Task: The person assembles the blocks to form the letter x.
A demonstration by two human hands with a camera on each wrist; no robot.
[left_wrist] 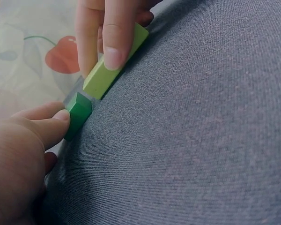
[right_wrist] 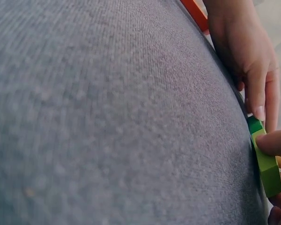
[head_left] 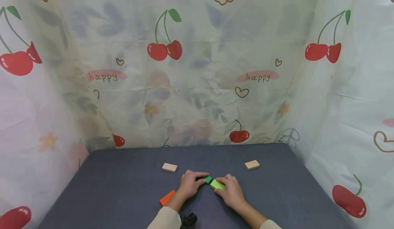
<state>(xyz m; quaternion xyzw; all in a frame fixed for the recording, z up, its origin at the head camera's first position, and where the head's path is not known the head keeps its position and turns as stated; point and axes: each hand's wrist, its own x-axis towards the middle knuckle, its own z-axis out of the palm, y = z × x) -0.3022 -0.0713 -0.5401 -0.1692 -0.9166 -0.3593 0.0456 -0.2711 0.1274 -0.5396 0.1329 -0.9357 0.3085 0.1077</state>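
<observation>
Near the middle of the dark table, my left hand (head_left: 189, 184) pinches a dark green block (head_left: 208, 179) between thumb and fingers. Facing it, my right hand (head_left: 230, 190) grips a lime green block (head_left: 218, 184) by its sides. A narrow gap separates the two blocks' ends in the head view. Seen from the left wrist, the lime block (left_wrist: 96, 83) lies flat on the cloth, its end close to the dark green block (left_wrist: 79, 115). Beside the left forearm lies an orange block (head_left: 167, 198), partly hidden by the wrist.
A pale wooden block (head_left: 169, 167) lies beyond the left hand, and another wooden block (head_left: 252, 165) farther right. A black object (head_left: 188, 219) shows at the left sleeve. Printed curtains (head_left: 197, 85) enclose the table (head_left: 123, 181) at the back and sides.
</observation>
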